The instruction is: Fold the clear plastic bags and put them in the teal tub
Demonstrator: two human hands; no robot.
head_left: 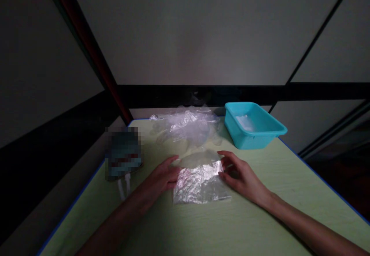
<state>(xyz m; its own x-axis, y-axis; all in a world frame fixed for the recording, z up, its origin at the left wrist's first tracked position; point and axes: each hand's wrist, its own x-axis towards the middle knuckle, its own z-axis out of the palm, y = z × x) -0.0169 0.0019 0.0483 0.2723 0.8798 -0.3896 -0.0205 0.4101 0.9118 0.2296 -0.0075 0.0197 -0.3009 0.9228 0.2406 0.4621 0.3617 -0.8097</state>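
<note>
A clear, crinkled plastic bag (pixel 199 183) lies flat on the table in front of me, its surface shiny. My left hand (pixel 164 175) rests at the bag's left edge with its fingers apart. At the right edge of the bag is my right hand (pixel 238 173), fingers spread and curved, the fingertips by the plastic. Neither hand has its fingers closed round anything. Behind the bag, a loose heap of clear plastic (pixel 189 125) spreads near the table's far edge.
A turquoise basket (pixel 260 140) stands at the back right, with a clear plastic piece (pixel 245 122) inside. At the left lies a blurred-out dark object (pixel 124 152) with a white strap or cable (pixel 124 186). The pale green table (pixel 199 233) has a blue edge; a panelled wall rises behind.
</note>
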